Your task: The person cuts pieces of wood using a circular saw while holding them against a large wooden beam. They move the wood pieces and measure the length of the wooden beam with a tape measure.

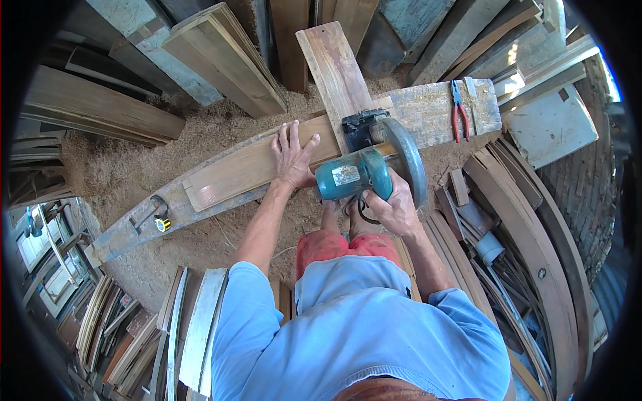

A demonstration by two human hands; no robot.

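Observation:
My right hand is wrapped round the rear handle of a teal circular saw. The saw's round grey guard faces right, and its body sits over the right end of a brown board. My left hand presses on that board with fingers spread, just left of the saw motor. A second, reddish board with a small hole at its far end lies crosswise, its near end beside the saw. Both boards rest on a long worn plank. The blade's cutting edge is hidden.
Red-handled pliers lie toward the plank's right end, beside a thin wood strip. A yellow-and-black tape measure sits toward the left end. Sawdust covers the ground. Stacked boards and curved timbers stand all around.

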